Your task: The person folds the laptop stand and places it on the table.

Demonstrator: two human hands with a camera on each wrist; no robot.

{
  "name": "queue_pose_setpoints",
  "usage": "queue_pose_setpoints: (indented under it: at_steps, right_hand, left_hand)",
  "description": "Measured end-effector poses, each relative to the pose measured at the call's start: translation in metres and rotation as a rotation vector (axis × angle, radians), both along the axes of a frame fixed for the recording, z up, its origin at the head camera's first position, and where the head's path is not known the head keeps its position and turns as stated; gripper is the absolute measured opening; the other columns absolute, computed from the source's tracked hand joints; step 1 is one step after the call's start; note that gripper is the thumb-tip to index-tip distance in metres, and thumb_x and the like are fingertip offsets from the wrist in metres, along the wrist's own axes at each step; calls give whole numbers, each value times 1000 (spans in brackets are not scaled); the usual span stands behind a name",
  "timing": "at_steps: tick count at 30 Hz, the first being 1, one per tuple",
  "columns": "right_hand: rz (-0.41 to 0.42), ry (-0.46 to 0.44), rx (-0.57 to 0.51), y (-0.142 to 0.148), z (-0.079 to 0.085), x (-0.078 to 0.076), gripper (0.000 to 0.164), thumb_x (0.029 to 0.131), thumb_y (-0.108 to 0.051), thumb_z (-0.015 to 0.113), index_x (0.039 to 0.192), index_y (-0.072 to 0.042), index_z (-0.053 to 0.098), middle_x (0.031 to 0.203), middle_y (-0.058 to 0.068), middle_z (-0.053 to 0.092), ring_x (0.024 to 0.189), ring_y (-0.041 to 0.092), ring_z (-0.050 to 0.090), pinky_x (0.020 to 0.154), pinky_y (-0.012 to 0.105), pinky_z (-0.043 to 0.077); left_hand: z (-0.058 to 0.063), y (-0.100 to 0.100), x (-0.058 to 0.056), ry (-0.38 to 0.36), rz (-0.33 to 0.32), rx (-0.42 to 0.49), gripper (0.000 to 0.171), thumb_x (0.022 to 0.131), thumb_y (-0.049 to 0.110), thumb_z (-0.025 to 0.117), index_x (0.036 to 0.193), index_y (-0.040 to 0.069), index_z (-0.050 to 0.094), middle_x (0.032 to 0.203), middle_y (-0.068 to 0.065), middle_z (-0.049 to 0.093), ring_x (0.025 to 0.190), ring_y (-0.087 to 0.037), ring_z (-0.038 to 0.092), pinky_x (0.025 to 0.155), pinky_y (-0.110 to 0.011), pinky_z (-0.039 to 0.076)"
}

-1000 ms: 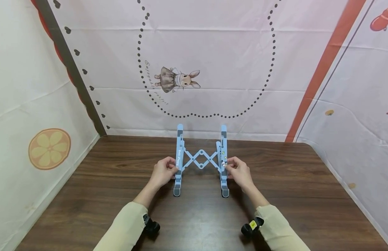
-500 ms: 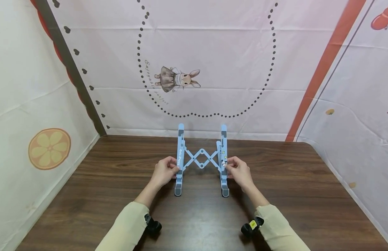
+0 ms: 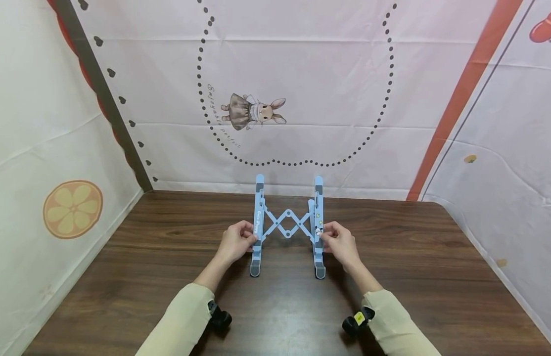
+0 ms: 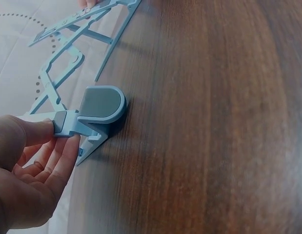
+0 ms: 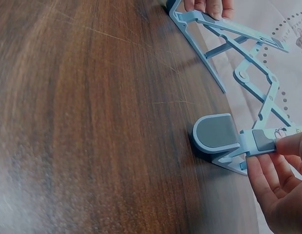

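A light-blue folding laptop stand stands on the table, its two side rails joined by crossed scissor links. Grey pads cover the rail ends and the rounded front stops. My left hand pinches the left rail between thumb and fingers. On the other side, my right hand pinches the right rail, which carries small stickers. In the left wrist view, the thumb of the left hand lies on top of the rail with fingers beneath. The right wrist view has the right hand in a mirrored hold.
The brown wooden table reaches back to a printed cloth hanging behind it. More cloth hangs along the left and right sides. A black wrist camera sits below the left sleeve, another below the right.
My left hand has moved slightly right with the left rail, so the rails stand a little closer together and the scissor links are narrower. The right hand has stayed nearly still.
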State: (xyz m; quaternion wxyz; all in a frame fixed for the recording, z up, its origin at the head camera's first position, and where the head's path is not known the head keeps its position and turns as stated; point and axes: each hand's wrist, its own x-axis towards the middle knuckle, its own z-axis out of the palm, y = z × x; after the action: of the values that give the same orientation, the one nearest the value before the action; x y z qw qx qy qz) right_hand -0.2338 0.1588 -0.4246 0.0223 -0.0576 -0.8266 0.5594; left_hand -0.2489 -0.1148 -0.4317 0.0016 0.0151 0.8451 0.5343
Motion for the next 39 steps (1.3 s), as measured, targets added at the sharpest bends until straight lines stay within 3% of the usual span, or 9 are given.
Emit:
queue_pose_setpoints:
  at_steps: [39]
  right_hand:
    - [-1, 17, -18, -6, -3, 0, 16, 88, -9, 59, 103, -6, 61, 88, 10, 59, 70, 18, 61, 65, 35, 56]
  left_hand:
    - [2, 9, 0, -1, -12, -26, 15, 83, 1, 63, 97, 3, 59, 78, -9, 64, 59, -15, 62, 56, -29, 55]
